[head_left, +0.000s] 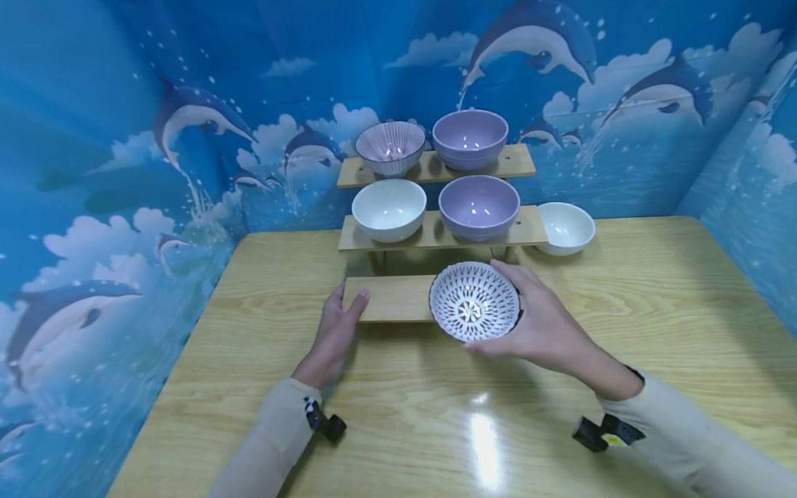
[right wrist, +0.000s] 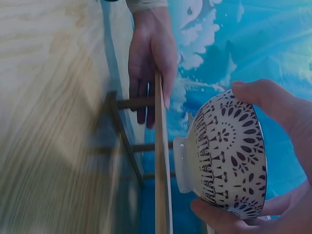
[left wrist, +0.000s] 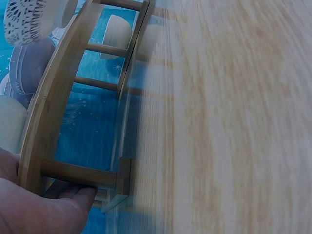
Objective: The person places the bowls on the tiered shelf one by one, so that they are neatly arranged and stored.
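My right hand [head_left: 544, 321] grips a small white bowl with a dark petal pattern [head_left: 474, 301] by its sides, thumb and fingers on opposite edges. In the right wrist view the foot of this patterned bowl [right wrist: 222, 156] is right at the board of the lowest tier. My left hand [head_left: 336, 328] holds the left end of that lowest wooden shelf tier [head_left: 394, 299], thumb on top and fingers underneath. In the left wrist view its fingers curl below the board [left wrist: 46, 112] beside a round leg bar.
On the middle tier [head_left: 432, 232] stand a white bowl [head_left: 389, 211] and a purple bowl [head_left: 479, 207]. The top tier [head_left: 429, 166] carries a striped bowl [head_left: 391, 149] and another purple bowl [head_left: 470, 140]. Another white bowl [head_left: 566, 229] sits on the table [head_left: 398, 415] to the right. Dolphin-print cloth surrounds the table.
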Motion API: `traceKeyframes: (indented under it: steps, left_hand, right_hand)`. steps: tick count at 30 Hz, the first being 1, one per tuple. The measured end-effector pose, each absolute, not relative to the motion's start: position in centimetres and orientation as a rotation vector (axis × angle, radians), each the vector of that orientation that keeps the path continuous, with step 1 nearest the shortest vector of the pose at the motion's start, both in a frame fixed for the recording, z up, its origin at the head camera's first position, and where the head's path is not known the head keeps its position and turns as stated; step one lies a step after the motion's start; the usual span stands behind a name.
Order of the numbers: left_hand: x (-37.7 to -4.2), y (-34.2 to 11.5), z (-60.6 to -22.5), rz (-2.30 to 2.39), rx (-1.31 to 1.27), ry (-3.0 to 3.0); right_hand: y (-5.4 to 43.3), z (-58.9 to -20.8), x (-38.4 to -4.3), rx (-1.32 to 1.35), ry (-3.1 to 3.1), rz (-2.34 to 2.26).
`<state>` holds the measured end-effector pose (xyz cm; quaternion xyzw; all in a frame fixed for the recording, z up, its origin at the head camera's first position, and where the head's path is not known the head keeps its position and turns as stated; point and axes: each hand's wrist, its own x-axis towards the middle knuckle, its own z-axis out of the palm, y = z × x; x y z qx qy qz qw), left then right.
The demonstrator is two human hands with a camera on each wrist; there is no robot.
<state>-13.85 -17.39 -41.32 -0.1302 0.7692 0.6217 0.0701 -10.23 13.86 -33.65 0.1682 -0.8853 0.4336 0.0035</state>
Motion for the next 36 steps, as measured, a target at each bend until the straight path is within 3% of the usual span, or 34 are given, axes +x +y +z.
traceKeyframes:
  steps: [22,36]
  left_hand:
    - [-14.1,-17.1,-41.5,1.939,-0.375,2.297]
    - [-14.0,-17.3,-41.4,1.899,-0.411,2.331]
  right_hand:
    - [8.2,-34.2,-11.1,0.755,-2.714,1.414]
    - [6.5,-34.4,-12.5,0.764,-2.718,1.402]
